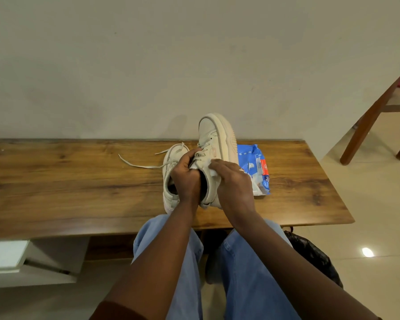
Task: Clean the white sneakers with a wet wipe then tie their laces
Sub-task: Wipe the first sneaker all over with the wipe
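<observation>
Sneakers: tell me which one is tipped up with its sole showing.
The right-hand sneaker, which the left hand grips and the right hand wipes; the other sneaker sits flat, sole down.

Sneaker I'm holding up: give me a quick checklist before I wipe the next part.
1. Left hand grips the raised sneaker: ok.
2. Wet wipe pressed to the shoe's side by right hand: ok.
3. Wipe pack close beside the shoe: ok.
4. Second sneaker has its laces tied: not ok, they lie loose on the table.
5. Wipe clean enough: cannot tell.
</observation>
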